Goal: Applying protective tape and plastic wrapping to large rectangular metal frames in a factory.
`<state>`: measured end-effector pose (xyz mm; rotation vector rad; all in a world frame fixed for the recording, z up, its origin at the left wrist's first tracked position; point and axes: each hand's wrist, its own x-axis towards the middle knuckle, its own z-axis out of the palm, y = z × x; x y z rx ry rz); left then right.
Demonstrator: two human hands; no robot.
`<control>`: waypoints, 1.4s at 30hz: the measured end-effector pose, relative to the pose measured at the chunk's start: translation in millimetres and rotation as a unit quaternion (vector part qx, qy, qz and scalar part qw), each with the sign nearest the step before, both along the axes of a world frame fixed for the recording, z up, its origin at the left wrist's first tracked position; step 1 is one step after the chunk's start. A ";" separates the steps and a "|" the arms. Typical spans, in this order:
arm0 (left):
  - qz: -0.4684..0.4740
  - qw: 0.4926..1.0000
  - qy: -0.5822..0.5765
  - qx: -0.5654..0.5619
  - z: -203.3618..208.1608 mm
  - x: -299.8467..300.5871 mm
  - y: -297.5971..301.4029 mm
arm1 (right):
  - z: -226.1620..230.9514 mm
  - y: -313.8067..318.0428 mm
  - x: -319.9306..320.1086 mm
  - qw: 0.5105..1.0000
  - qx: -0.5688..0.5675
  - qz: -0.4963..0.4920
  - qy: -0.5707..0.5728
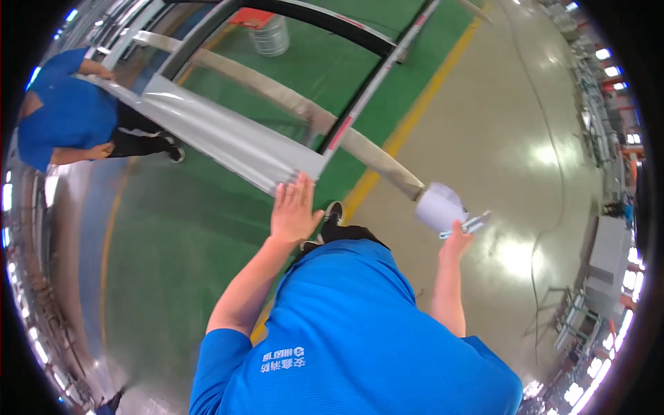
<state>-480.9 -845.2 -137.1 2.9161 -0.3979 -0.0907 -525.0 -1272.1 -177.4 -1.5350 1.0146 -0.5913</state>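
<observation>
My left hand point(294, 214) lies flat, fingers stretched out together, on the near corner of a large frame with a smooth silver-grey panel point(221, 128). Black inner edges and a red-marked side bar point(356, 107) belong to the same frame. On the right, my right hand point(456, 242) is closed around a slim pale blue and silver tool point(476, 223), whose exact kind I cannot make out. Just beyond those fingers is a white roll point(439, 205); whether the hand also grips it, I cannot tell.
Under the frame runs a long padded beam point(373, 158), ending near the white roll. Another person in a blue shirt point(69, 107) stands at the left with a hand at the frame's far end. A metal bucket point(270, 38) is beyond. A cable point(550, 131) crosses the floor.
</observation>
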 end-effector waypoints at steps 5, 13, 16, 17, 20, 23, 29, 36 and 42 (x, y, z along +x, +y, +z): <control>-0.015 0.998 0.057 0.024 12.8 0.0 -5.3 | -50.1 -55.6 4.6 0.994 0.107 -0.012 0.024; -0.042 0.998 0.032 -0.037 8.1 1.3 -12.1 | -58.8 -66.3 6.9 0.989 0.094 -0.094 0.063; -0.076 0.993 0.094 -0.016 0.7 17.9 0.6 | -66.3 -68.7 -11.6 0.996 0.023 -0.063 0.061; -0.090 0.992 0.093 0.000 0.8 21.1 6.4 | -64.9 -59.9 -1.0 0.989 -0.037 -0.085 0.118; -0.127 0.988 0.081 0.023 11.3 32.1 27.4 | -62.8 -31.7 25.2 0.999 -0.016 -0.051 0.004; -0.154 0.984 0.089 0.020 -1.4 38.5 48.1 | -55.5 -25.9 53.8 0.996 0.041 0.010 0.080; -0.181 0.983 0.009 0.017 -5.3 55.1 63.5 | -87.0 -24.3 58.5 0.989 0.087 -0.027 0.114; -0.152 0.987 0.056 0.003 6.0 61.6 70.6 | -60.8 -4.5 63.9 0.978 0.070 0.078 0.178; -0.112 0.993 0.028 -0.007 15.0 70.6 103.9 | -57.3 11.4 64.4 0.945 -0.022 0.165 0.283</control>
